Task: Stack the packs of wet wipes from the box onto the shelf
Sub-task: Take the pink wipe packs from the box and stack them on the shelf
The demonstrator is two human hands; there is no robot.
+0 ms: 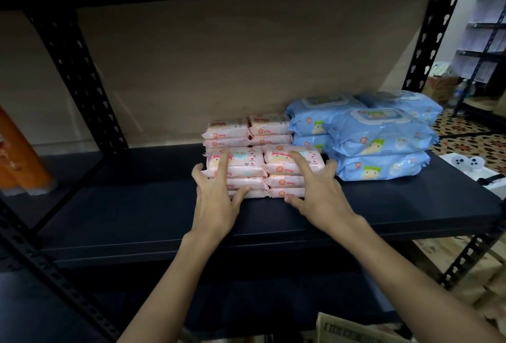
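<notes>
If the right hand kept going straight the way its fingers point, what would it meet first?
The right hand already touches the front right stack of pink packs; pushing on, it would likely press that stack toward the rear pink packs.

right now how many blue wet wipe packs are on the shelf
5 visible: two stacked front right, top over bottom; two stacked behind-left, top over bottom; one at back right. More may be hidden behind.
</notes>
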